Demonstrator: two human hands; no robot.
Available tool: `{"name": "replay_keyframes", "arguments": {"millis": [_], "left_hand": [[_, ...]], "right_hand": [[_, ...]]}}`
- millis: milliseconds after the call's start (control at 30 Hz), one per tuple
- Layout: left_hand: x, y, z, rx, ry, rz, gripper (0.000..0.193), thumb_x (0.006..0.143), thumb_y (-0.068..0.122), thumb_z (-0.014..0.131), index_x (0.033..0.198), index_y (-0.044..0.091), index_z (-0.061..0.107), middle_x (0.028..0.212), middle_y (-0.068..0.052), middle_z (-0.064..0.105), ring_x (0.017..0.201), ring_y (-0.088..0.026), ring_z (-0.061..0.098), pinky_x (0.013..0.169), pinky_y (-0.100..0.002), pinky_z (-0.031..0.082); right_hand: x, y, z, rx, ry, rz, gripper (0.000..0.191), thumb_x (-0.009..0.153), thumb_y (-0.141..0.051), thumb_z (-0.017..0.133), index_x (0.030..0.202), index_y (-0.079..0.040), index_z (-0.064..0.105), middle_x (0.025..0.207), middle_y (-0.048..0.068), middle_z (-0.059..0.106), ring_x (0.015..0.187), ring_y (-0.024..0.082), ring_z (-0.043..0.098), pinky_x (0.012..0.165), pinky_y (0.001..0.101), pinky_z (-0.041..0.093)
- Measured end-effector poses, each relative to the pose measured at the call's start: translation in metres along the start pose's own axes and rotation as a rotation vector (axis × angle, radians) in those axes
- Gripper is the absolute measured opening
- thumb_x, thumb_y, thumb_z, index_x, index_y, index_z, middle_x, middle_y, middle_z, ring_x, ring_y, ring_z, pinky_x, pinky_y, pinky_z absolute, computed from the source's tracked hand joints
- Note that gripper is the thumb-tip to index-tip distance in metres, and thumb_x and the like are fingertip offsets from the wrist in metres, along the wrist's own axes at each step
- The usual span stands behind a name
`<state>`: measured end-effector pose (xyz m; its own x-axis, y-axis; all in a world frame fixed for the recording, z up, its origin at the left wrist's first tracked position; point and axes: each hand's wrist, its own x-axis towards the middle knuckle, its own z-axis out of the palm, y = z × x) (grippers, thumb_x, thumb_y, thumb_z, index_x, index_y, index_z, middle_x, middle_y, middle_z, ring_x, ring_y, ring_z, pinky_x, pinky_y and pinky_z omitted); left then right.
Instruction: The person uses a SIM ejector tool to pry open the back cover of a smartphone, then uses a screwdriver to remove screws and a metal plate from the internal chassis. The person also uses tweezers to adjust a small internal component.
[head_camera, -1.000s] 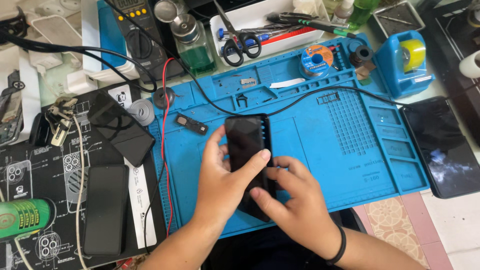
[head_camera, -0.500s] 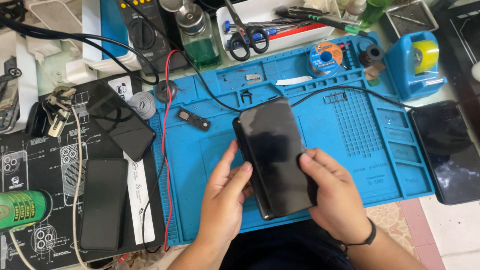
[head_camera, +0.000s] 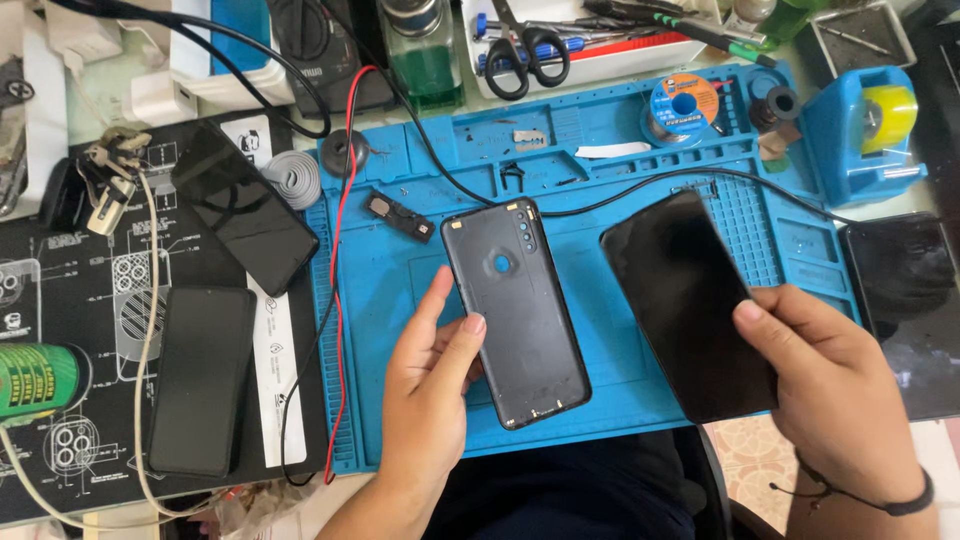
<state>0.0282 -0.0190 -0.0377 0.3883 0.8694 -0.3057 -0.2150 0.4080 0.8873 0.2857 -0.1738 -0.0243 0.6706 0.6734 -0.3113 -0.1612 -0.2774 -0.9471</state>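
Head view: left hand (head_camera: 430, 385) grips a dark phone back cover (head_camera: 515, 310), right hand (head_camera: 835, 385) grips a black screen panel (head_camera: 685, 300), both over the blue mat (head_camera: 400, 290). Scissors (head_camera: 525, 45), solder spool (head_camera: 683, 102) and tape dispenser (head_camera: 865, 130) lie beyond. Fingers hide each piece's lower edge. Both long axes run up-left.

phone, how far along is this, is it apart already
Done: the phone is in two pieces. In hand: the left hand holds the back cover, camera holes up; the right hand holds the screen part, dark face up. Left: neither piece rests on the blue mat yet.
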Motion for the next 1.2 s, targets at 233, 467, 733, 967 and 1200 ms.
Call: {"name": "replay_keyframes", "arguments": {"millis": [233, 467, 733, 967, 1200], "left_hand": [[-0.005, 0.000, -0.006, 0.002, 0.015, 0.027, 0.066, 0.096, 0.008, 0.063, 0.158, 0.005, 0.041, 0.111, -0.016, 0.076, 0.094, -0.015, 0.071, 0.082, -0.032, 0.057], [-0.009, 0.004, -0.009, -0.099, -0.172, 0.159, 0.078, 0.093, -0.009, 0.060, 0.163, 0.004, 0.028, 0.124, -0.024, 0.070, 0.106, -0.020, 0.068, 0.095, -0.035, 0.055], [-0.007, 0.002, -0.007, -0.255, -0.233, 0.084, 0.080, 0.091, -0.014, 0.058, 0.161, 0.005, 0.026, 0.124, -0.027, 0.068, 0.113, -0.027, 0.068, 0.099, -0.042, 0.055], [-0.008, 0.001, -0.004, -0.316, -0.313, 0.069, 0.080, 0.093, -0.013, 0.059, 0.162, 0.005, 0.025, 0.128, -0.025, 0.067, 0.121, -0.028, 0.066, 0.105, -0.044, 0.053], [-0.012, 0.000, 0.000, -0.290, -0.345, 0.048, 0.078, 0.094, -0.012, 0.059, 0.162, 0.006, 0.024, 0.128, -0.025, 0.067, 0.122, -0.029, 0.066, 0.105, -0.044, 0.052]], "right_hand": [[-0.007, -0.019, -0.003, -0.728, 0.036, -0.640, 0.015, 0.101, -0.012, 0.074, 0.107, 0.000, 0.068, 0.100, 0.007, 0.070, 0.081, 0.015, 0.064, 0.070, 0.0240, 0.049], [-0.009, -0.026, 0.022, -1.089, 0.085, -1.031, 0.016, 0.085, -0.007, 0.081, 0.095, 0.000, 0.070, 0.109, 0.010, 0.072, 0.084, 0.030, 0.069, 0.074, 0.0371, 0.054], [-0.019, -0.008, 0.041, -1.019, 0.010, -0.984, 0.026, 0.073, -0.013, 0.084, 0.095, -0.004, 0.073, 0.106, 0.007, 0.072, 0.096, 0.031, 0.068, 0.083, 0.0398, 0.054], [-0.016, 0.002, 0.041, -0.988, 0.033, -0.982, 0.034, 0.071, -0.017, 0.085, 0.100, -0.004, 0.074, 0.111, 0.008, 0.073, 0.106, 0.033, 0.068, 0.096, 0.0436, 0.053], [-0.012, 0.009, 0.038, -0.966, 0.048, -0.946, 0.035, 0.071, -0.016, 0.085, 0.102, -0.004, 0.074, 0.111, 0.009, 0.073, 0.109, 0.034, 0.067, 0.097, 0.0434, 0.053]]}}
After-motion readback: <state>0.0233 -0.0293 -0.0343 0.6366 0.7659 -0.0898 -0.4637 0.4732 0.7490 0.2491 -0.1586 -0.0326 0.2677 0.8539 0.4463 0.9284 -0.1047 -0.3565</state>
